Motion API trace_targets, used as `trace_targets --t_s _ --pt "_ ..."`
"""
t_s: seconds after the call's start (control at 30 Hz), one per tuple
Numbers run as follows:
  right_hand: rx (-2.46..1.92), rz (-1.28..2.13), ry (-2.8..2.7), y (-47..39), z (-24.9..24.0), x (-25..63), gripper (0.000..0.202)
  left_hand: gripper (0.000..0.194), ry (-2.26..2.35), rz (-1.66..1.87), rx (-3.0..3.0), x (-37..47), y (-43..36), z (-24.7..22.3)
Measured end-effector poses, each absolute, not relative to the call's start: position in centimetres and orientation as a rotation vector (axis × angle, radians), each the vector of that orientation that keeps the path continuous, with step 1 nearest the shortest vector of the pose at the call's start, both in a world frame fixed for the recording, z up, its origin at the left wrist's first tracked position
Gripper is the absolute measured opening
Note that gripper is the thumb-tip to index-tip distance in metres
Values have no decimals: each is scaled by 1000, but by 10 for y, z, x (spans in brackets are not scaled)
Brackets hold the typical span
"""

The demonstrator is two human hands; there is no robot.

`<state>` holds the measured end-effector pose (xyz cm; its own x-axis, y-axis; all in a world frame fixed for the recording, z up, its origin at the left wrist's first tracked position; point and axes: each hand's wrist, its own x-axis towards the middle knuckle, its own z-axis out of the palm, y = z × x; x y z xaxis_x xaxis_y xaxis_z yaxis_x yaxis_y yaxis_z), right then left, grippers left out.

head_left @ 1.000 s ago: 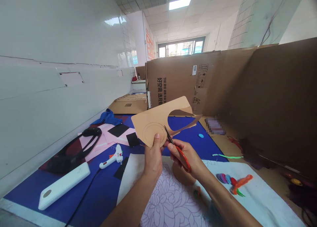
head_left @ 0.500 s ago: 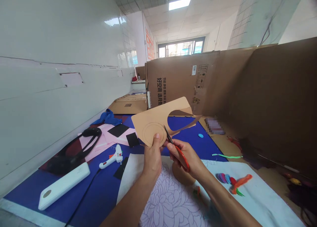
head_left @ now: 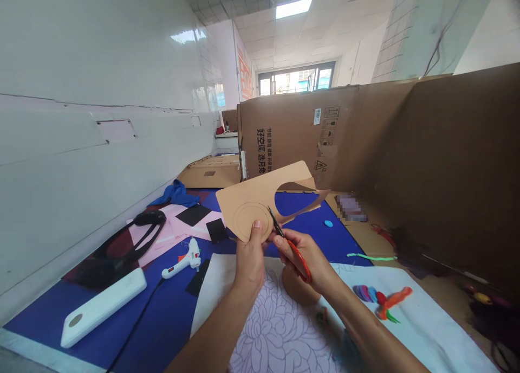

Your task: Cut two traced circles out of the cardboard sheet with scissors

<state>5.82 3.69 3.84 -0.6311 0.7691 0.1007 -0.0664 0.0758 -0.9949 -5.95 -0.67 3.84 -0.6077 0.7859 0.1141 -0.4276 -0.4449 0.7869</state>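
Observation:
My left hand (head_left: 252, 253) pinches the lower edge of a tan cardboard sheet (head_left: 264, 191), thumb on its face. Two circles, one inside the other, are drawn near its lower left, and a large round piece is cut out at the right. In my right hand (head_left: 300, 253) is a pair of scissors with red handles (head_left: 299, 262). Their dark blades lie at the sheet beside the drawn circle; my fingers partly hide the handles. Under my hands lies a white cloth (head_left: 260, 329) with flower outlines. A tan rounded piece (head_left: 298, 287) rests on it, partly behind my right forearm.
At the left are a white glue gun (head_left: 184, 260) with a black cord, a long white device (head_left: 104, 307), a black strap-like item (head_left: 122, 248) and black squares (head_left: 193, 214). Coloured yarn bundles (head_left: 396, 300) lie at the right. Tall cardboard (head_left: 292, 129) walls the back and right.
Almost nothing differs. The view has shifted very slightly; both hands, the cardboard sheet and the scissors keep nearly the same place.

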Motion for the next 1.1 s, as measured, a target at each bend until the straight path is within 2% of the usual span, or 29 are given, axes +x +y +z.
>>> trace_targets --t_s 0.57,0.83,1.1 --pt "-693 1596 -1718 37 42 60 54 53 954 2054 646 -61 -8 42" --pt "-707 1582 -1736 36 46 61 55 58 984 2061 609 -62 -6 42" --pt "-699 1596 -1731 40 41 62 52 49 982 2043 618 -64 -7 41"
